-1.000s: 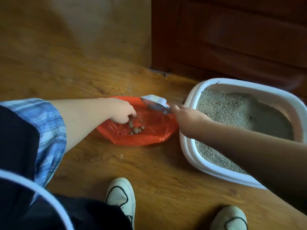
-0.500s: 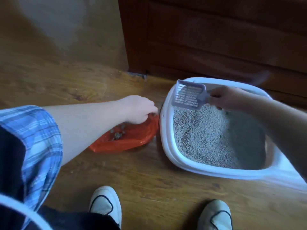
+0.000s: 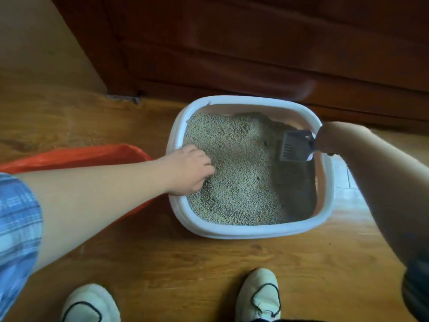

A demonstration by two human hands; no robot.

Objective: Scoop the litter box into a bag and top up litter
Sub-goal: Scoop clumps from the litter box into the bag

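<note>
Just over litter box (image 3: 232, 232) rim, right hand (image 3: 334, 138) grips scoop (image 3: 294, 147); left hand (image 3: 188, 170) opposite.

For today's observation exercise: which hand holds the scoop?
The right hand grips the grey scoop; the left hand reaches into the litter box without one.

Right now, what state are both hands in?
Left hand: fingers curled over the litter; a grasp cannot be told.
Right hand: closed on the scoop handle.
</note>
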